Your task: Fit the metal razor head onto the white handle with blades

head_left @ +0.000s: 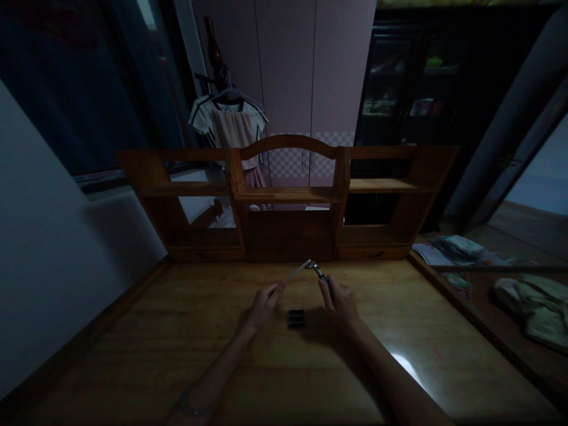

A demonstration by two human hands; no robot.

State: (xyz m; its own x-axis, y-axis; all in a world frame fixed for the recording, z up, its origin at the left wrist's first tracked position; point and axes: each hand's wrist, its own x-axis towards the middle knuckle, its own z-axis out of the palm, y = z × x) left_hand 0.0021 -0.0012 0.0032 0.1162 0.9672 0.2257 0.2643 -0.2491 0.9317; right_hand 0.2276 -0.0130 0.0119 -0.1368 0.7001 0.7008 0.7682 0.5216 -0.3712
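Observation:
My left hand [265, 305] is closed on one end of a thin pale stick [298, 271], which slants up to the right. My right hand [341, 300] wraps round the dark handle of a razor [318, 271] with a shiny metallic head. The stick's far tip meets the razor's head, or lies just in front of it; the dim light leaves this unclear. Both tools are held above the wooden table. On the tabletop between my hands lie several small dark rectangular pieces [296, 318], lined up in a short stack of rows.
A wooden shelf unit [288, 194] stands along the table's [213, 355] far edge. At the right are a plastic-wrapped bundle [461, 247] and a light cloth bag or garment [539, 307]. A white wall [66, 266] borders the left. Clothes [231, 121] hang behind the shelf.

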